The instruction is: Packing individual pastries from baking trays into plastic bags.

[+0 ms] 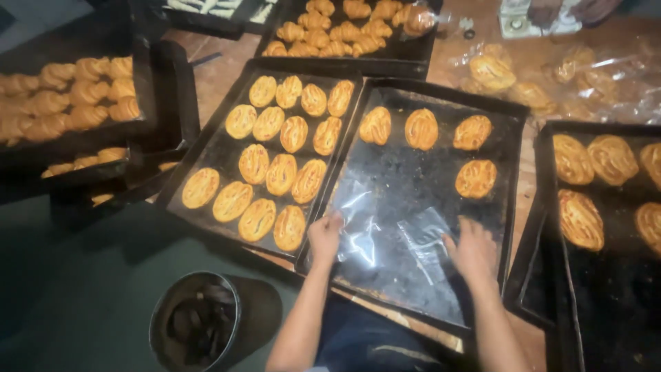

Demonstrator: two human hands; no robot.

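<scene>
1. As both hands sit low over the middle tray (509, 131), I log the left hand (325, 236) at its near-left rim and the right hand (472, 249) further right, over the tray floor.
2. Left fingers (333, 222): curled on the edge of a clear bag (358, 227); I read them as clamped on it, though blur hides the exact pinch.
3. Right fingers (460, 231): spread, lying on a second clear bag (421, 238); I cannot tell whether they grip it or only press.
4. Both bags lie flat on the tray's dark floor, near edge, just beside each other.
5. Same tray, far end: four golden pastries (475, 178), well apart from the hands.
6. Left tray (206, 148): rows of the same pastries, touching the middle tray's rim.
7. Right tray (544, 207): more pastries, partly cut off.
8. Far tray (406, 48): croissant-like rolls.
9. Stacked trays (144, 76) at left, rolls inside.
10. Bagged pastries (492, 72) lie on the desk (220, 76), upper right.
11. A round bin (196, 320) stands on the floor left of my arm.
</scene>
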